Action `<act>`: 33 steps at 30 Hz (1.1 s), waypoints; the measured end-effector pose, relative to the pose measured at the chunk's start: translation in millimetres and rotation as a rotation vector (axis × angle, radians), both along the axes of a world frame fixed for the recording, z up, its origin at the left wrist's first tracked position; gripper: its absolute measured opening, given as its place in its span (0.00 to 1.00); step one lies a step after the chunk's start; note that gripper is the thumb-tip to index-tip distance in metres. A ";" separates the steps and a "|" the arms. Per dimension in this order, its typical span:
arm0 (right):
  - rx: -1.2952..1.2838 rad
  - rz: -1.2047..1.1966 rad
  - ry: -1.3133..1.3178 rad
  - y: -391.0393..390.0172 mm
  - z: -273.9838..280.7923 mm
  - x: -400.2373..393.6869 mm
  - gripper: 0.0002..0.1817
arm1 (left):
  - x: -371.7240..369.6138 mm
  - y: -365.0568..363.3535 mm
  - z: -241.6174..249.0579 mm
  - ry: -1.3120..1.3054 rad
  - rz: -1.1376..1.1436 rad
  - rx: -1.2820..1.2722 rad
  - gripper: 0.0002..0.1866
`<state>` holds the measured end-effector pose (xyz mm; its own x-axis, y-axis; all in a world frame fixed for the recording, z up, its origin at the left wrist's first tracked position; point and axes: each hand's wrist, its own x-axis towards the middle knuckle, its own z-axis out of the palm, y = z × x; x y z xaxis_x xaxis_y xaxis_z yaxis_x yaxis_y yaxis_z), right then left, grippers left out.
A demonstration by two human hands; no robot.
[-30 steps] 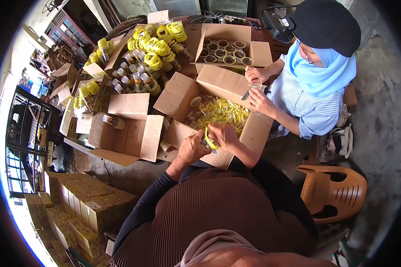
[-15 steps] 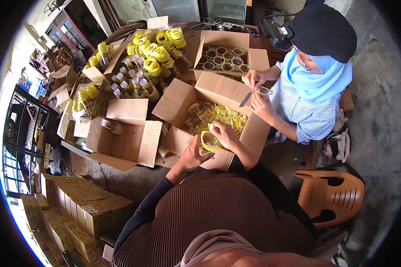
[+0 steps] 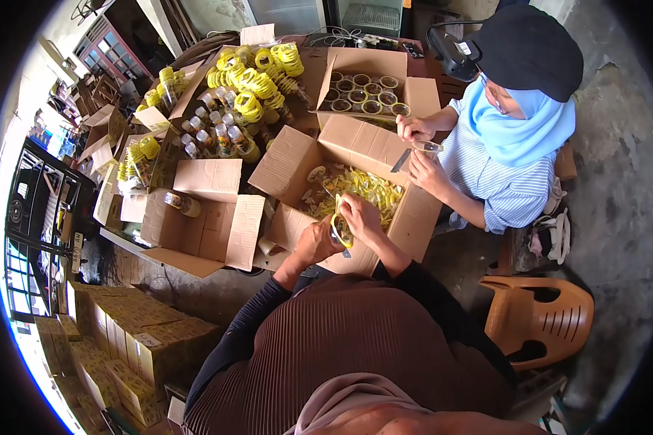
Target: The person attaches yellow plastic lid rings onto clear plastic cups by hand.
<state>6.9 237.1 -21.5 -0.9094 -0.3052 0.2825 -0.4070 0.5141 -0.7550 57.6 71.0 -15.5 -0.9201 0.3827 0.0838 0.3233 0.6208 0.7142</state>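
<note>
Between my hands is a round, clear piece with a yellow rim (image 3: 341, 230), tilted over the near edge of an open cardboard box (image 3: 355, 141). My left hand (image 3: 316, 242) grips its left side with bent fingers. On the other side, my right hand (image 3: 360, 217) has its fingers closed at the upper edge. A small dark blade tip (image 3: 346, 253) shows just below the piece; which hand has it I cannot tell. Many yellow strips and scraps (image 3: 374, 190) lie inside the box below my hands.
A co-worker (image 3: 515, 145) at the right holds a similar rimmed piece and a blade. Behind stands a box of round jars (image 3: 363, 94). Bottles (image 3: 221, 134) and yellow coils (image 3: 257, 80) stand at the left, near another open box (image 3: 199, 228). An orange chair (image 3: 540, 319) is at right.
My left hand has moved slightly up and closed around the piece. My right hand has shifted a little left, and the yellow-rimmed piece is turned more edge-on.
</note>
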 end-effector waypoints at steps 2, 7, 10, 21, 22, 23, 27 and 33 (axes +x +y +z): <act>-0.007 -0.063 -0.077 -3.2 -16.8 -3.3 0.10 | 2.5 1.5 0.9 0.082 0.102 -0.052 0.26; 0.096 -0.057 -0.178 -5.1 -45.8 -6.5 0.11 | 10.6 -0.9 -0.4 0.030 0.120 -0.146 0.25; 0.092 -0.154 -0.181 -1.5 -55.0 -12.2 0.13 | 23.3 0.7 -5.0 0.087 0.152 -0.125 0.28; 0.102 -0.152 -0.112 34.5 -79.5 -30.4 0.06 | 22.8 -20.0 -3.7 0.101 0.144 0.180 0.33; 0.053 -0.090 -0.034 29.4 -67.2 -25.7 0.06 | 21.6 -21.0 -3.4 0.092 0.144 0.178 0.35; 0.003 -0.029 0.043 24.1 -55.1 -20.6 0.07 | 20.7 -22.4 -3.3 0.082 0.143 0.175 0.37; 0.045 0.113 0.063 4.2 24.7 13.9 0.12 | 16.0 -24.9 4.8 0.036 0.123 0.182 0.39; 0.252 0.229 0.321 0.2 25.7 20.3 0.18 | 11.4 -26.8 4.3 0.002 -0.052 0.060 0.43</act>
